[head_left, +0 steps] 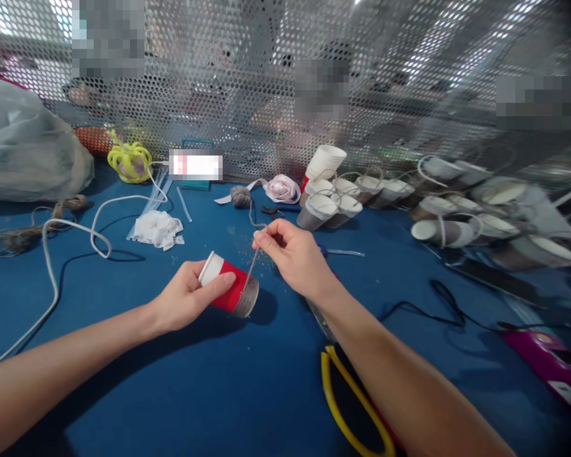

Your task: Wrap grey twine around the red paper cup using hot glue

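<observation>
Blue tabletop (pixel 195 387) beneath, left hand (pixel 183 299) grips cup (pixel 232 296) near right hand (pixel 292 255).

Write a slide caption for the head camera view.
The left hand grips a red-and-white cup with gray yarn around its base; the right hand pinches the strand.

Light glares through the mesh (pixel 247 95); blur smears the right-side cups (pixel 457 233).

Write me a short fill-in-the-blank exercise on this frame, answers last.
The left hand holds a paper cup whose band under the thumb is ____.
The right hand pinches a yarn strand coloured ____.
The stacked cups stand to the picture's ____ of the pink ribbon roll.
Missing words: red; gray; right.
</observation>
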`<action>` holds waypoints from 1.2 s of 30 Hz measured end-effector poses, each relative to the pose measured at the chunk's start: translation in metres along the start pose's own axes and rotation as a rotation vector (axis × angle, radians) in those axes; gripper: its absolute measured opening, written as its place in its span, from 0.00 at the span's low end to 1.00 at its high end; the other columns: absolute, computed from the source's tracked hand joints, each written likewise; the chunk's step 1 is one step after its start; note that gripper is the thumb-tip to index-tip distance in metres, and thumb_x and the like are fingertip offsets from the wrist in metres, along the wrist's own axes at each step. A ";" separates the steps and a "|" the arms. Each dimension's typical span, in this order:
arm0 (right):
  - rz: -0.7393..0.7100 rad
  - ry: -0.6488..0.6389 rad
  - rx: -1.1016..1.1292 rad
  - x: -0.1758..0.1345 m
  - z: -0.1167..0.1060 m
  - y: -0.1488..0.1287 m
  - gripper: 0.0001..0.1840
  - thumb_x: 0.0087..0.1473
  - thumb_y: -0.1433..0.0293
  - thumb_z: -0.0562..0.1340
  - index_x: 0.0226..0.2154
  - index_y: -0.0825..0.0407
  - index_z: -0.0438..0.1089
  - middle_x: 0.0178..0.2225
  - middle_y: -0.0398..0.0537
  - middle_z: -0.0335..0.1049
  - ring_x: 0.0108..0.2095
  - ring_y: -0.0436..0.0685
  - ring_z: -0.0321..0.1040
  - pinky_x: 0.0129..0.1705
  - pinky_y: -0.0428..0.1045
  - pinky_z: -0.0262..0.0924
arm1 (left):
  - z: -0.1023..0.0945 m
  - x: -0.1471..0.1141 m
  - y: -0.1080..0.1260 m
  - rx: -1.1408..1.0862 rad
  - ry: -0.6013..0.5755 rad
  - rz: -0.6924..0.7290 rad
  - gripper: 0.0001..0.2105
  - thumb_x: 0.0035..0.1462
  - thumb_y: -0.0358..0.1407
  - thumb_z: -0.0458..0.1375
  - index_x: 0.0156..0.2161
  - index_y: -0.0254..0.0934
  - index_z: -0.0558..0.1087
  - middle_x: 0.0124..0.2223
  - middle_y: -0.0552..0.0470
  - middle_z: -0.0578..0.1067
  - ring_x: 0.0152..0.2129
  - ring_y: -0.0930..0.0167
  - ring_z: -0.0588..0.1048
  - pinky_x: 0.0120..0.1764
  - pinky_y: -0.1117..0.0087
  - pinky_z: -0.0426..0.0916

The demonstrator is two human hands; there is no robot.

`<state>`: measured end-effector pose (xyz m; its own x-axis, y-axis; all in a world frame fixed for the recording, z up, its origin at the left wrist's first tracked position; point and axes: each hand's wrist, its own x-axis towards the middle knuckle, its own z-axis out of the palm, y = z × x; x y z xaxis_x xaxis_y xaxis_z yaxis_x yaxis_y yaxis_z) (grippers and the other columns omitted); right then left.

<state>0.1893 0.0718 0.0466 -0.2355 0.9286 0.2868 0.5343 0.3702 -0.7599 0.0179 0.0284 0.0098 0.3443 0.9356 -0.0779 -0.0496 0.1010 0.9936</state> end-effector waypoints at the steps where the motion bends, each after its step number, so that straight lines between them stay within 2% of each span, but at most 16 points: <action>1: 0.004 -0.005 -0.005 0.000 0.000 0.000 0.11 0.52 0.66 0.56 0.22 0.54 0.63 0.20 0.40 0.64 0.18 0.45 0.54 0.21 0.44 0.48 | 0.000 -0.001 0.000 0.000 0.000 0.011 0.15 0.47 0.45 0.57 0.26 0.31 0.68 0.21 0.56 0.66 0.18 0.78 0.61 0.23 0.77 0.58; 15: 0.071 -0.099 -0.003 -0.004 0.004 -0.002 0.11 0.51 0.67 0.56 0.21 0.54 0.63 0.20 0.40 0.65 0.18 0.45 0.54 0.22 0.44 0.48 | -0.004 -0.007 -0.001 0.123 -0.016 0.178 0.15 0.50 0.43 0.55 0.22 0.31 0.68 0.18 0.56 0.64 0.15 0.79 0.58 0.19 0.78 0.56; 25: 0.101 -0.171 -0.002 -0.006 0.008 -0.001 0.11 0.51 0.66 0.56 0.22 0.54 0.63 0.23 0.44 0.69 0.20 0.47 0.57 0.24 0.45 0.50 | -0.006 -0.010 -0.002 0.220 0.034 0.204 0.17 0.50 0.45 0.55 0.20 0.32 0.67 0.17 0.55 0.62 0.15 0.78 0.56 0.19 0.77 0.54; 36: 0.117 -0.214 0.006 -0.007 0.012 0.001 0.12 0.51 0.65 0.55 0.21 0.54 0.62 0.20 0.40 0.63 0.19 0.46 0.53 0.23 0.44 0.48 | -0.006 -0.010 0.000 0.239 0.035 0.256 0.16 0.52 0.43 0.53 0.21 0.32 0.68 0.18 0.56 0.63 0.16 0.78 0.56 0.19 0.77 0.54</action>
<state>0.1815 0.0653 0.0372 -0.3391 0.9383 0.0676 0.5636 0.2602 -0.7840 0.0090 0.0211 0.0102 0.3168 0.9318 0.1773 0.0922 -0.2163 0.9720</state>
